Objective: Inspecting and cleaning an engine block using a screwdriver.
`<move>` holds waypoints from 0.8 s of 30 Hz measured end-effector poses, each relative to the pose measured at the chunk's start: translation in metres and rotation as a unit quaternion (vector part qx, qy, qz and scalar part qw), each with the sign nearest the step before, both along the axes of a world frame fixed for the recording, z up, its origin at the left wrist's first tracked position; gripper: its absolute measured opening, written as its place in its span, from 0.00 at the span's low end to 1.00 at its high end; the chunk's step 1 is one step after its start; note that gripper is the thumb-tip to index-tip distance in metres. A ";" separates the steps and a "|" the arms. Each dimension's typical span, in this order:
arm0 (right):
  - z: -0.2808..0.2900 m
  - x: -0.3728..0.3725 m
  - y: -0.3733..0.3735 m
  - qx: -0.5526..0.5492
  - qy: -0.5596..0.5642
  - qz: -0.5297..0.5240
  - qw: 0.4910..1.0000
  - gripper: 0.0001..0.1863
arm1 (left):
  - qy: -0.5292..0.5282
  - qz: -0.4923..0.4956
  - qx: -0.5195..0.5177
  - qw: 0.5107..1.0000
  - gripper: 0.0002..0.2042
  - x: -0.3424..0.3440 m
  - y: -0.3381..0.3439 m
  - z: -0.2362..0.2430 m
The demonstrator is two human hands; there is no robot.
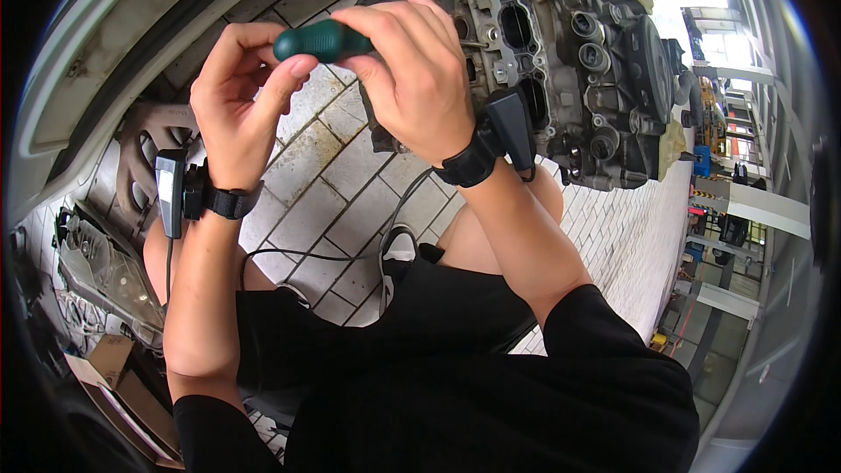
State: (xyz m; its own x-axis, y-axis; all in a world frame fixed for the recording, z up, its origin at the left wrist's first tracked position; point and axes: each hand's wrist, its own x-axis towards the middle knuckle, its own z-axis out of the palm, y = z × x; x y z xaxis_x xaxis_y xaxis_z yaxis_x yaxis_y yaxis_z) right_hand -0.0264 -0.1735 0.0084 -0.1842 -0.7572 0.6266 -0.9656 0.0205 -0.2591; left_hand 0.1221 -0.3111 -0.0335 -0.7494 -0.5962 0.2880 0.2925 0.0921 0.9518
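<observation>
Both hands are raised in front of me around a dark green ribbed handle (317,40), which looks like a screwdriver's; no shaft shows. My right hand (419,79) grips its right end, with thumb below and fingers over the top. At the rounded left end, the thumb and forefinger of my left hand (232,92) close on it, the other fingers curled behind. Just beyond and to the right of my right hand is a large, grimy engine (604,70) with a row of dark oval ports (517,28).
A black cable (320,256) runs between the devices strapped to my wrists. At left are a pale vehicle body edge (66,70), a brownish spoked part (140,153), a clear headlight (105,254) and an opened cardboard box (127,398). Tiled floor (307,210) lies beneath my hands.
</observation>
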 end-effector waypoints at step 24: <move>0.005 0.003 -0.002 -0.011 -0.011 -0.009 1.000 0.19 | 0.027 0.036 0.042 0.998 0.13 -0.007 0.004 0.007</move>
State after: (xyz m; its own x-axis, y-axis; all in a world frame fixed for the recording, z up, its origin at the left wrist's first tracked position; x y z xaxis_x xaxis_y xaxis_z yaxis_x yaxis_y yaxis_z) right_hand -0.0237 -0.1752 0.0133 -0.2118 -0.7400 0.6383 -0.9594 0.0329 -0.2802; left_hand 0.1149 -0.3070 -0.0263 -0.6890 -0.6713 0.2732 0.3383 0.0355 0.9404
